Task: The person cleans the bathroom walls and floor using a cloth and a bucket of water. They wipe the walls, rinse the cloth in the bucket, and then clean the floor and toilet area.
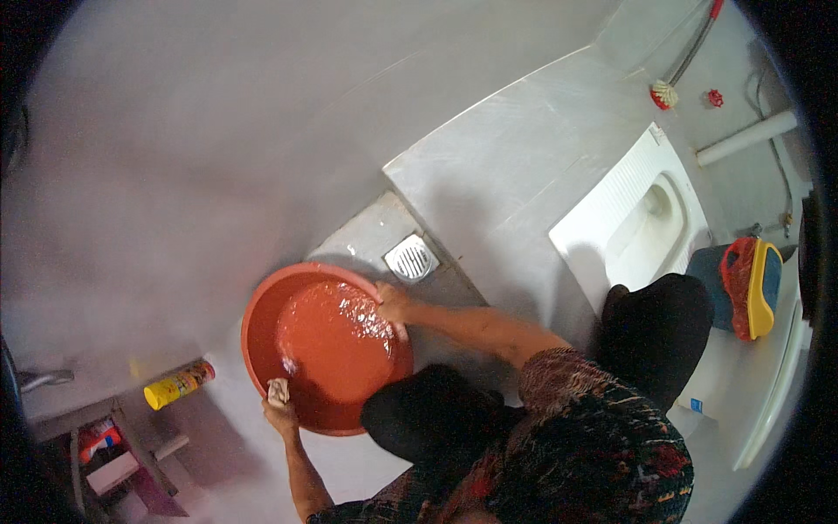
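Observation:
A large round reddish-orange basin (305, 349) rests on the floor, with shallow water (336, 336) glinting in it. My right hand (394, 304) is closed on its rim at the upper right, fingers wrapped over the edge. At the lower left rim is my left hand (281, 414), closed on a small crumpled whitish-brown piece (278, 392) that looks like a cloth or a pad. The piece sits right at the rim, and its exact kind is too small to tell. My knee (436, 410) covers the basin's lower right edge.
A square floor drain (412, 258) lies just beyond the basin, beside a raised step (515, 157). On the step is a white squat toilet (628, 227). A yellow bottle (179, 384) lies at left near a low stool-like rack (122, 454). A lidded bin (738, 288) stands at right.

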Tool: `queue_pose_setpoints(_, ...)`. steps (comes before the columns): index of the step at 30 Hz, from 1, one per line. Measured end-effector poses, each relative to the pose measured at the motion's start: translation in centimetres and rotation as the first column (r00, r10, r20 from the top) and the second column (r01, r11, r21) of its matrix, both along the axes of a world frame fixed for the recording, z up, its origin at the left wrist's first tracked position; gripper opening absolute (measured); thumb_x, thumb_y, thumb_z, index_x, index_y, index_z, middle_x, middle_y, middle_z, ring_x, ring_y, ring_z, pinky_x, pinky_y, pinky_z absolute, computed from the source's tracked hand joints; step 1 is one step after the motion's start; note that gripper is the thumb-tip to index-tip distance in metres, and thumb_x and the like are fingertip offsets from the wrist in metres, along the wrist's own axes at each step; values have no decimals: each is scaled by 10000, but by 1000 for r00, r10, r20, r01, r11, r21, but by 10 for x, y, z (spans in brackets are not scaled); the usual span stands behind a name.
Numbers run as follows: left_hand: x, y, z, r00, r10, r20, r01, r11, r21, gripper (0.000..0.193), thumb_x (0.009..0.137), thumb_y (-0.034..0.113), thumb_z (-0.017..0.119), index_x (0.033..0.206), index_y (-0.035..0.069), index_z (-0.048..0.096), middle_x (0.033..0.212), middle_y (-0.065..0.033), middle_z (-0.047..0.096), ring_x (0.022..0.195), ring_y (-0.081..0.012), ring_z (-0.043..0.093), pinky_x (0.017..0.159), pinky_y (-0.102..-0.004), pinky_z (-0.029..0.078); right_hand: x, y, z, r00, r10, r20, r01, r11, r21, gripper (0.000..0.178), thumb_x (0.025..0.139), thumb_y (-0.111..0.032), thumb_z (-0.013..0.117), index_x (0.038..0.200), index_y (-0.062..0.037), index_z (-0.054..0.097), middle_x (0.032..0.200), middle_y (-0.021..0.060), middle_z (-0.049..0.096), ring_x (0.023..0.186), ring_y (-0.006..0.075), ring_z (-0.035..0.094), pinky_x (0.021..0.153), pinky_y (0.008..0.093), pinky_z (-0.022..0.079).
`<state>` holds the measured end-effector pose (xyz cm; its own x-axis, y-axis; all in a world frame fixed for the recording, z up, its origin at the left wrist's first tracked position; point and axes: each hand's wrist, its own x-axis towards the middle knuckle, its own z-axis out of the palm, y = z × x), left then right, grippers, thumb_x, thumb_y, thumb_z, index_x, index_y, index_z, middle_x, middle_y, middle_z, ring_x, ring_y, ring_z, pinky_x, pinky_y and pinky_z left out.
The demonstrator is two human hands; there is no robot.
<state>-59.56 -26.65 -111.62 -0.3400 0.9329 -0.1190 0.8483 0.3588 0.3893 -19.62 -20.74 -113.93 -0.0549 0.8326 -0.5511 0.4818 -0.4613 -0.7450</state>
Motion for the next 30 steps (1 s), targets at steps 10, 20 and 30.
queue_pose_setpoints(10, 175, 93, 122, 663, -346, 664, 239, 938, 251, 405, 736, -18, 605, 1071, 66, 394, 989, -53, 484, 882, -139, 492, 775, -269, 415, 0, 29, 139, 948, 162, -276, 24, 825, 565, 480, 811, -146, 565, 1256, -21, 435, 1052, 177, 540, 907, 307, 587, 823, 390, 474)
queue_pose_setpoints(20, 361, 134, 202, -386, -15, 922, 366, 915, 168, 429, 787, 88, 501, 1203, 70, 399, 1099, -148, 553, 888, -294, 605, 565, -346, 548, 178, 83, 277, 941, 143, -306, 37, 856, 515, 162, 862, -167, 604, 930, -27, 559, 823, 9, 556, 717, 73, 536, 581, 235, 481)
queue_pose_setpoints(30, 481, 159, 264, -530, -179, 829, 90, 960, 264, 261, 873, 153, 588, 1125, 102, 542, 1156, -89, 578, 1098, -265, 536, 889, -516, 477, 361, 35, 359, 969, 132, 208, -213, 873, 439, 224, 846, -238, 598, 924, -40, 526, 769, 16, 553, 694, 118, 538, 654, 296, 479)
